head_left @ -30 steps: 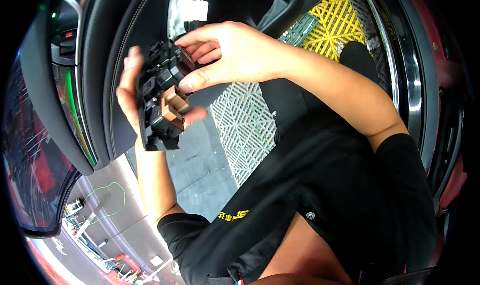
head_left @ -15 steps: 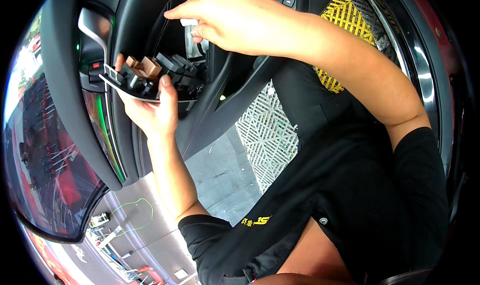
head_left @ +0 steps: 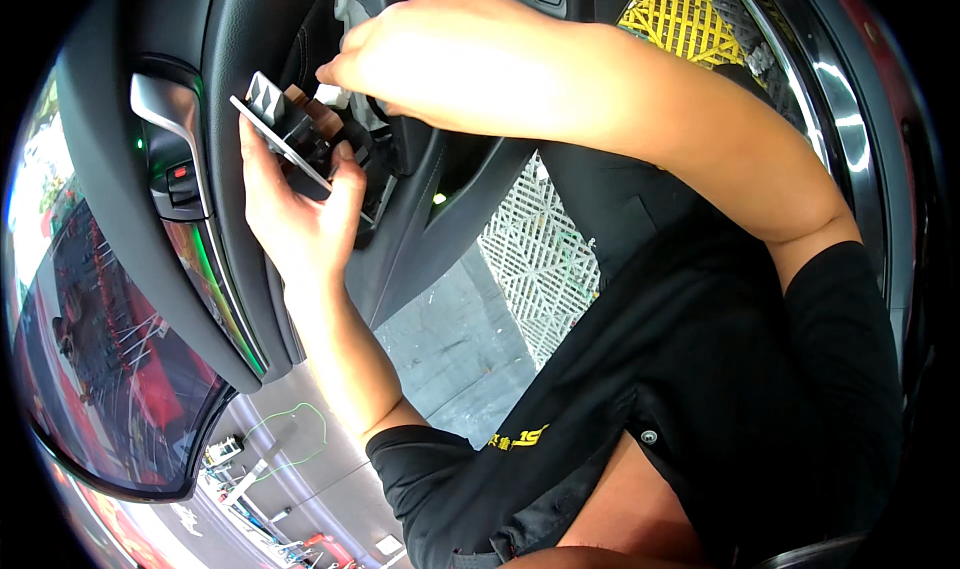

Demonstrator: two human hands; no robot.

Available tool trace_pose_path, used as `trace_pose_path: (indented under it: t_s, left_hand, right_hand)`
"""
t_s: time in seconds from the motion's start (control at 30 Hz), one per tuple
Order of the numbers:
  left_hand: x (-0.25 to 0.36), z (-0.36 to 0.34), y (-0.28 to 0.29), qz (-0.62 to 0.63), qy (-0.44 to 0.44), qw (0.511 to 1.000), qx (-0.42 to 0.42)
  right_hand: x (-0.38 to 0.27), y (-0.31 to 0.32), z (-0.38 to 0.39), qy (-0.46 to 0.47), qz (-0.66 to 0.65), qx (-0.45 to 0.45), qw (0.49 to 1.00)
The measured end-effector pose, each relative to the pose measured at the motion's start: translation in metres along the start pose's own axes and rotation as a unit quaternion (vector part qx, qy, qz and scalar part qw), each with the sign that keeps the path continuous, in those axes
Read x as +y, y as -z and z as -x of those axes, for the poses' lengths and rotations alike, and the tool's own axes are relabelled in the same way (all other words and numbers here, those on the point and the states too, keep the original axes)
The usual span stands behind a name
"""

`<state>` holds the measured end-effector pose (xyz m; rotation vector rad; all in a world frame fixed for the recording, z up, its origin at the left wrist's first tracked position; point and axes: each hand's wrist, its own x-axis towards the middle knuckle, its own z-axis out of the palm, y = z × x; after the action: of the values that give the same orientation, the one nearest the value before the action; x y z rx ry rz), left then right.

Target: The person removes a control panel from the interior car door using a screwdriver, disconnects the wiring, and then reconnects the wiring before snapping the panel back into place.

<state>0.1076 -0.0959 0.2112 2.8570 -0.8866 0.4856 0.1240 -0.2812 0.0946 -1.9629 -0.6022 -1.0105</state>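
Holding tilted black plastic switch panel with boxy brown blocks and thin silver edge (head_left: 303, 137) in left hand (head_left: 308, 219), beside black leather-grained car door trim (head_left: 232, 29).

Pinching panel between left thumb and fingers; far fingers partly hidden behind silver edge. Reaching across with right hand (head_left: 420, 59), index finger near brown blocks; cannot tell if pinching anything, other fingertips tucked out of sight, back of hand washed out by glare. Just below right fingers, small white piece (head_left: 332, 96), hard to make out; above, crinkled whitish sheet (head_left: 352, 11), mostly covered. Left of panel, smooth curved silver metal door handle (head_left: 165, 97). Lower down, grey plastic lattice floor tile (head_left: 535, 259), cut off by black cloth sleeve and shirt (head_left: 680, 349).
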Motion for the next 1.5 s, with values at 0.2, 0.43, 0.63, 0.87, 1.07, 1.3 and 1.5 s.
trace_pose_path:
  t_s: [0.2,0.43,0.63,0.87,1.07,1.3,1.5]
  left_hand:
    - [-0.006,0.013,-0.002,0.037,0.015,0.999,0.015]
    - [-0.014,0.015,-0.005,0.034,0.002,0.999,0.03]
    - [-0.015,0.024,-0.002,0.093,0.006,0.995,-0.023]
    - [0.0,0.013,-0.007,-0.086,-0.032,0.996,-0.013]
    - [0.008,0.009,-0.018,-0.149,-0.06,0.985,0.058]
    - [0.022,0.002,-0.022,-0.143,-0.047,0.985,0.082]
    - [0.011,0.013,-0.019,-0.085,-0.043,0.993,0.066]
  right_hand:
    - [-0.003,0.01,-0.012,-0.154,-0.258,-0.137,0.944]
    - [-0.001,-0.014,0.005,-0.162,-0.449,-0.106,0.872]
    - [0.006,-0.01,0.008,-0.095,-0.429,-0.108,0.892]
    - [0.014,-0.017,0.015,-0.102,-0.413,-0.012,0.905]
    - [-0.02,-0.03,0.042,-0.202,-0.403,0.091,0.888]
    - [-0.051,-0.033,0.046,-0.201,-0.345,0.143,0.906]
    - [-0.026,-0.003,0.032,-0.229,-0.347,0.089,0.905]
